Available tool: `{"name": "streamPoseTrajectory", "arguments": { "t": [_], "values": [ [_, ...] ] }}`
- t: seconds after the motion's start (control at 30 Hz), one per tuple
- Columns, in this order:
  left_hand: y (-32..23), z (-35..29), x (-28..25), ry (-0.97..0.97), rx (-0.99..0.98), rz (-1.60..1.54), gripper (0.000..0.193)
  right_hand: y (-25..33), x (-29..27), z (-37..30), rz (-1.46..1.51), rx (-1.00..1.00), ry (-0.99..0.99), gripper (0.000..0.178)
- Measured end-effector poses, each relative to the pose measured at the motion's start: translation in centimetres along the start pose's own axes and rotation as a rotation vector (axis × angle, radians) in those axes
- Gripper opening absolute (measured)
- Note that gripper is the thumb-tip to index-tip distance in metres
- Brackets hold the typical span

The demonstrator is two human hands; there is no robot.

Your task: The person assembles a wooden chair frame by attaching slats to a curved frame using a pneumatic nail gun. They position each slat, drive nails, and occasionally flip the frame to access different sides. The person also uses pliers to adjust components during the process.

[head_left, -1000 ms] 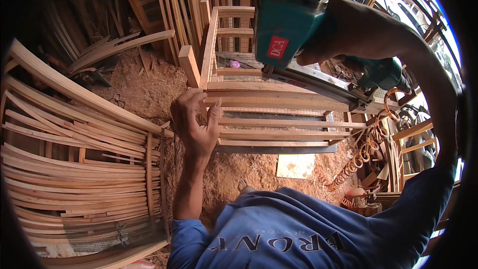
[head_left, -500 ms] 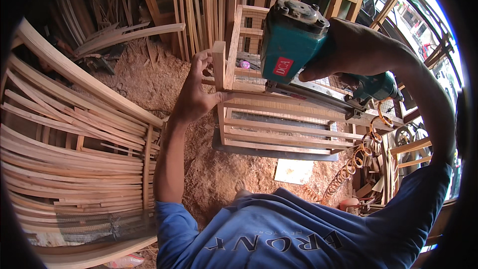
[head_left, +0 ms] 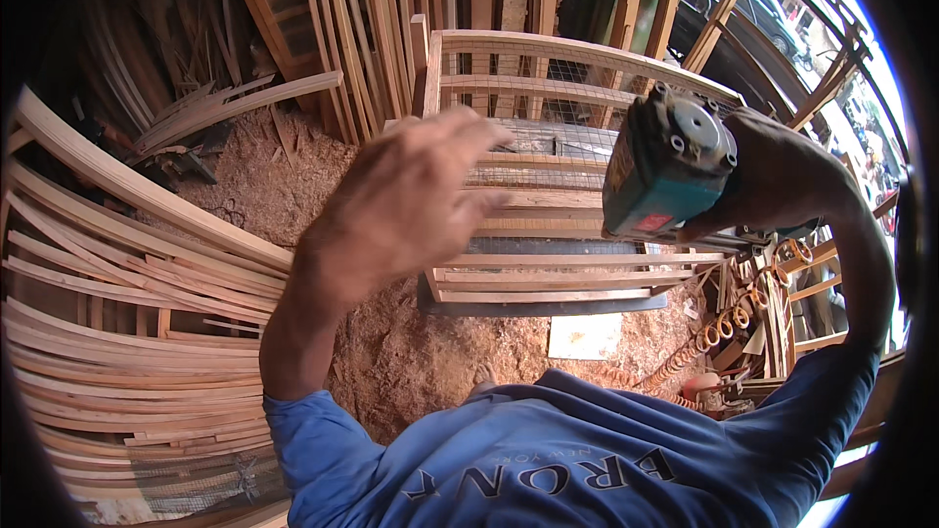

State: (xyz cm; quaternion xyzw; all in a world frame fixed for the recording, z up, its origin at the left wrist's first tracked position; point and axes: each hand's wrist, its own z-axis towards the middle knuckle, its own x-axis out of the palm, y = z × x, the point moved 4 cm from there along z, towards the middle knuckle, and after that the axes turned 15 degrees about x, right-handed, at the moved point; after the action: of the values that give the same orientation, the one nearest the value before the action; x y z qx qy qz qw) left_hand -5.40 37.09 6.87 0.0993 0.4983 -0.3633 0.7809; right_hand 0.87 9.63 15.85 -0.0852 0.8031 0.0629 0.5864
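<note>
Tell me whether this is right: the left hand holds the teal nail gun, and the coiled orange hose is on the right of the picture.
Wrong hand: the head view shows the right hand holding the teal nail gun. The coiled orange hose is on the right of the picture, as stated.

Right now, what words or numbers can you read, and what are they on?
Blue shirt: large dark letters across it, which I won't copy out.
Same shirt: a small, faint line, also left uncopied.
Teal power tool: a red label, too blurred to read.
</note>
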Motion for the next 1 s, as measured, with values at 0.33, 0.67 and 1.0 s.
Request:
{"name": "streamPoseTrajectory", "arguments": {
  "t": [0.33,0.67,1.0],
  "values": [
    [0.5,2.9,4.9,0.734,0.015,0.564,0.059,-0.2,3.3,-1.2,0.056,-0.297,0.089,0.067],
    [1.5,3.8,4.5,0.66,0.111,0.376,0.015,4.8,1.7,2.8,0.329,-0.353,-0.022,0.046],
    [-0.5,-2.3,5.7,0.518,0.161,1.146,0.017,6.7,1.2,5.3,0.264,-0.336,0.029,0.048]
  ]
}}
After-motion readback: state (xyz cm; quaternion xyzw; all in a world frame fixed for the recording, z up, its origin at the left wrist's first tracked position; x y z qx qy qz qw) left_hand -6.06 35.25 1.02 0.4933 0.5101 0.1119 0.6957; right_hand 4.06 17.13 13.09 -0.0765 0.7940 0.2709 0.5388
